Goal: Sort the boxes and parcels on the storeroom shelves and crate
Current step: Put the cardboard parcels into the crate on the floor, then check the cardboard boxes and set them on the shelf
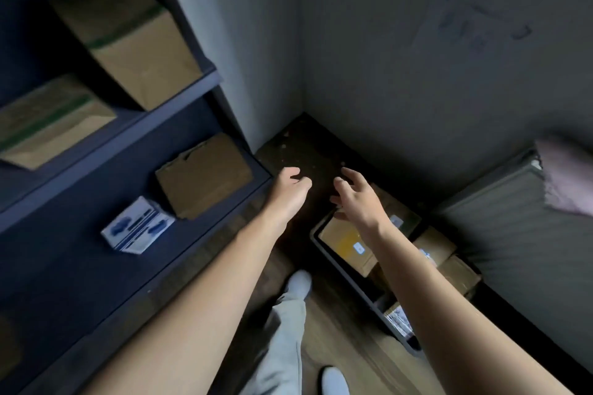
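crate (324, 245) sat on the floor at right, near the wall corner, packed with brown parcels (345, 245); a few carried small white labels, and one with a printed label lay at the near end. no parcel was lifted. both hands were out over the far end of the crate and the bare floor past it, holding nothing. left hand (287, 191) had its fingers loosely curled, thumb apart, not touching anything. right hand (356, 199) had its fingers spread and bent, hovering above the far parcel; contact couldn't be confirmed.

shelves (134, 141) stood to the left. lower shelf held a plain brown box (203, 175) with a torn flap and, nearer, a white-and-blue carton (138, 228). two taller boxes with green tape (125, 38) sat on the shelves above.

my read: between picks, reaching in for the next crate parcel, so sorting was only partly done. next move would need both hands dropped to either side of the top far parcel, a firm two-sided grip, a straight lift clear of the crate rim, then a swing left to open space on the lower shelf.
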Demonstrator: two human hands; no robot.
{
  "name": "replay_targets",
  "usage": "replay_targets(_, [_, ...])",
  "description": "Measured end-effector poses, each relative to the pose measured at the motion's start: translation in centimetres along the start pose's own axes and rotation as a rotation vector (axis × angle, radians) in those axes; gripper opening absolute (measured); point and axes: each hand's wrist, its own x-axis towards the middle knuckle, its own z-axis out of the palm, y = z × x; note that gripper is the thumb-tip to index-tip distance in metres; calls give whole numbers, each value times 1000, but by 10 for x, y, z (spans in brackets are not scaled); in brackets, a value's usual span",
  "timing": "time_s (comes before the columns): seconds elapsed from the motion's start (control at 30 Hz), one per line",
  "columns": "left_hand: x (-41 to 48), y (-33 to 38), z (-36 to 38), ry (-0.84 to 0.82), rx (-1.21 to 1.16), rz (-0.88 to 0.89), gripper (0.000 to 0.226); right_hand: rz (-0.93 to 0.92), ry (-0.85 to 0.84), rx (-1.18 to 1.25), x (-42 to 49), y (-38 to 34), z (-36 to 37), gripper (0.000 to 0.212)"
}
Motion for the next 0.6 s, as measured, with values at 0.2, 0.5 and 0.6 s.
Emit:
replay_targets(0.2, [-130,-29,-80,240,-172,12,44,-118,-234,-32,-110,-30,58,41])
replay_targets(0.5, [-287,-111,-203,608,-393,2,32,-260,-594,-135,-246,-50,183,40])
replay_targets(0.6, [-334,-147,-243,719,-470,8,20,-303,-702,-173,-293,-48,233,41])
